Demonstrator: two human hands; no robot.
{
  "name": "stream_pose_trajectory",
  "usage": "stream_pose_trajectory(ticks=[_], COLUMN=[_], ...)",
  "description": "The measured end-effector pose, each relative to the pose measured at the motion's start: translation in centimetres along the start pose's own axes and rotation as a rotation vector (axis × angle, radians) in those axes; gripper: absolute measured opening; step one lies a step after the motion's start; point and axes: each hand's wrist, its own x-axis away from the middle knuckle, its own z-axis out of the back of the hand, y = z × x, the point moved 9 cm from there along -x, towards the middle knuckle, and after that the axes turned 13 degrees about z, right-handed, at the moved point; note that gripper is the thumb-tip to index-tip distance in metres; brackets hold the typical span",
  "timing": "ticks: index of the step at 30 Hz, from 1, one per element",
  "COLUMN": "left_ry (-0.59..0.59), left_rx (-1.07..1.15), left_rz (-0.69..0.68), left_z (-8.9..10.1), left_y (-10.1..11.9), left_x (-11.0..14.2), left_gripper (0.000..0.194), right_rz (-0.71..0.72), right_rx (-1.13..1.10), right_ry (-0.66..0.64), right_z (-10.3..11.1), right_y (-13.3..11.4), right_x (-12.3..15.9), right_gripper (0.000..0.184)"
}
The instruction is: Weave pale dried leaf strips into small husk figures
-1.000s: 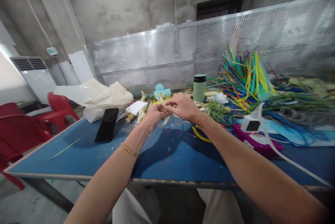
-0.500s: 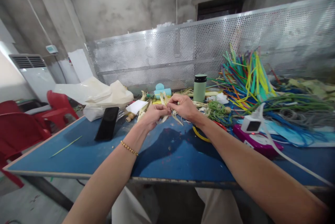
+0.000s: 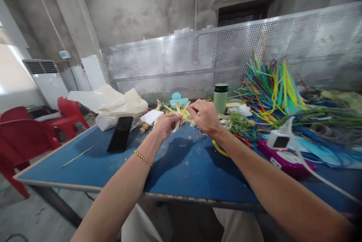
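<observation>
Over the middle of the blue table (image 3: 175, 174), my left hand (image 3: 166, 124) is closed on a small bunch of pale, dry strips (image 3: 178, 116) that look like corn husk. The strips fan out above and below its fingertips. My right hand (image 3: 206, 116) is to the right, thumb and forefinger pinched on the end of one strip that slants up from the bunch. A small gap separates the two hands. Behind them lie more pale scraps, partly hidden by the hands. A gold bead bracelet circles my left wrist.
A black phone (image 3: 120, 133), a white card (image 3: 152, 116) and plastic bags (image 3: 121, 102) lie left. Right are a green flask (image 3: 220, 98), a yellow ring (image 3: 219, 149), a purple power strip (image 3: 285, 159) with a white charger, and colourful strips (image 3: 278, 87). A perforated metal panel (image 3: 169, 64) stands behind.
My right hand has drawn away from my left, to the right, pulling a strip end outward. My left hand still holds the bunch. The whole view has shifted slightly.
</observation>
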Motion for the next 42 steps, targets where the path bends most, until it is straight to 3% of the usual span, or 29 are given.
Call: stream_pose_trajectory(ticks=[3, 6, 14, 19, 29, 34, 38, 42], left_ry=[0.011, -0.024, -0.091, -0.087, -0.105, -0.163, -0.177, -0.169], left_rx=[-0.25, -0.357, -0.455, -0.421, -0.473, -0.504, -0.505, -0.443], left_rz=[-0.085, -0.148, -0.17, -0.19, -0.215, -0.222, -0.184, -0.151], left_z=[-1.1, -2.5, -3.8, -3.5, -3.9, -4.4, -4.4, -4.1], left_y=[0.0, 0.0, 0.2, 0.5, 0.9, 0.9, 0.6, 0.4], left_x=[0.5, 1.3, 1.8, 1.7, 2.2, 2.5, 2.4, 2.2], left_gripper=[0.011, 0.004, 0.007, 0.02, 0.023, 0.023, 0.021, 0.019], right_rz=[0.029, -0.023, -0.275, -0.285, -0.281, -0.304, -0.388, -0.386], right_rx=[-0.015, -0.054, -0.569, -0.829, -0.77, -0.751, -0.892, -1.002], right_ry=[-0.024, -0.024, -0.034, -0.056, -0.097, -0.073, -0.043, -0.03], right_z=[-0.4, -0.7, -2.1, -2.4, -1.8, -1.8, -2.3, -2.1], right_y=[-0.7, -0.2, 2.4, 1.8, 1.7, 1.6, 1.8, 1.4], right_x=[0.0, 0.0, 0.4, 0.4, 0.3, 0.5, 0.8, 0.7], right_gripper=[0.022, 0.018, 0.01, 0.011, 0.005, 0.017, 0.009, 0.015])
